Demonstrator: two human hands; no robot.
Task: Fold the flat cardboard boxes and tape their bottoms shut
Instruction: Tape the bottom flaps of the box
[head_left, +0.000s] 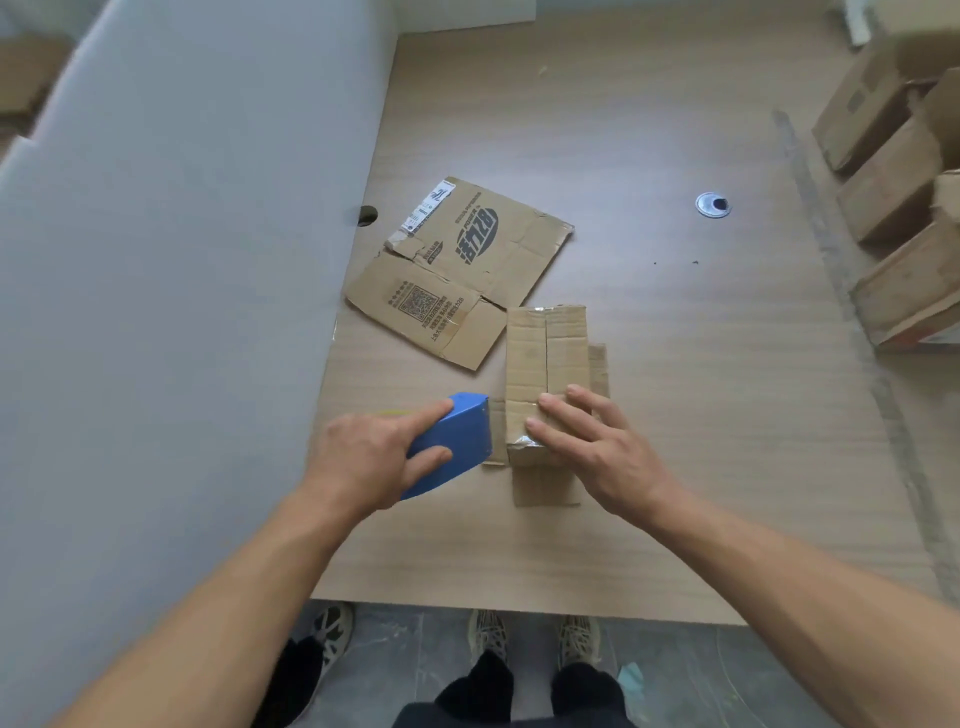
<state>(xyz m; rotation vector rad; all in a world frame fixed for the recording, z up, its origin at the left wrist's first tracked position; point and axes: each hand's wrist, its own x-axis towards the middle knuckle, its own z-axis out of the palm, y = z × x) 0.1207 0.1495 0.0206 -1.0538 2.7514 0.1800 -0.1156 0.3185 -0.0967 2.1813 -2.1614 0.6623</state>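
Under the right hand (597, 447) sits the folded box (545, 353), bottom side up, on the table (675, 415). Fingers are straight and slightly spread, pressing flat on the near end of the box top, across the centre seam. Shiny tape shows at the near and far ends of that seam. Loose flaps stick out from under the box toward the person and on both sides.

Just left of that hand, the left hand (363, 457) grips a blue tape dispenser (457, 441). The index finger lies along the top and the other fingers wrap the side. The dispenser's front edge is right beside the box's left side; I can't tell whether they touch.

Beyond both hands, a flat box (457, 270) with dark print and a white label lies on the table. Its near corner is close to the folded box's far left corner.

Far right of the right hand, stacked boxes (893, 208) stand at the table edge. A round metal cable hole (712, 204) is between them and the flat box. Left of the left hand is a grey partition (182, 260). Below the table edge are shoes (488, 634) on a grey floor.
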